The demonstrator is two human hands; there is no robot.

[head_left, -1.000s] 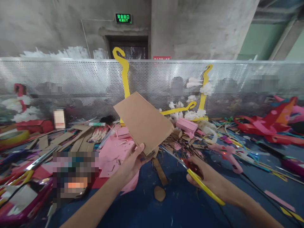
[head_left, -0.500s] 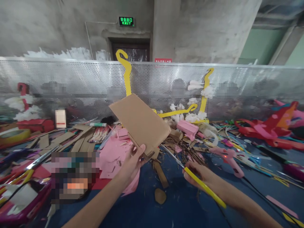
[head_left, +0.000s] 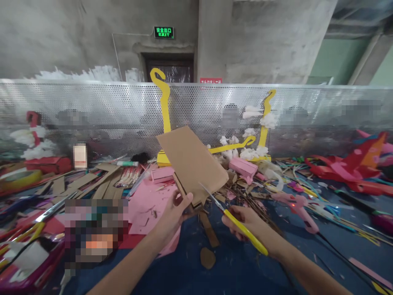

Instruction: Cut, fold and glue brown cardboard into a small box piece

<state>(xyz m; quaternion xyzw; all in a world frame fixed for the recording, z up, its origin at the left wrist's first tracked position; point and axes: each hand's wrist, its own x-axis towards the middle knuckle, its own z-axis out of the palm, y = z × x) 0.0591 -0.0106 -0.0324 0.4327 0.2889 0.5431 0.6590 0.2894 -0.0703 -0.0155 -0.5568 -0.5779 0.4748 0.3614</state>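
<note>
My left hand (head_left: 179, 207) grips the lower edge of a flat brown cardboard piece (head_left: 193, 159), thumb on its face, and holds it tilted above the table. Folded or layered card shows along its lower left edge. My right hand (head_left: 242, 223) is closed around the yellow handle of a slim tool (head_left: 242, 229) with a narrow metal blade. The tip of that blade overlaps the lower part of the cardboard; whether it touches is unclear. Below the cardboard lie a cardboard strip (head_left: 208, 229) and a small rounded cardboard piece (head_left: 208, 258).
Pink paper (head_left: 144, 209) and cardboard strips (head_left: 106, 182) lie left. A pink glue gun (head_left: 296, 207) with a black cord is at right. Pink boxes (head_left: 242, 168), yellow hooked shapes (head_left: 165, 108) and red cutouts (head_left: 353, 164) stand toward the perforated metal screen (head_left: 196, 102).
The cardboard and my left hand have shifted right and slightly down. My right hand has moved left with the yellow-handled tool, whose tip now overlaps the cardboard.
</note>
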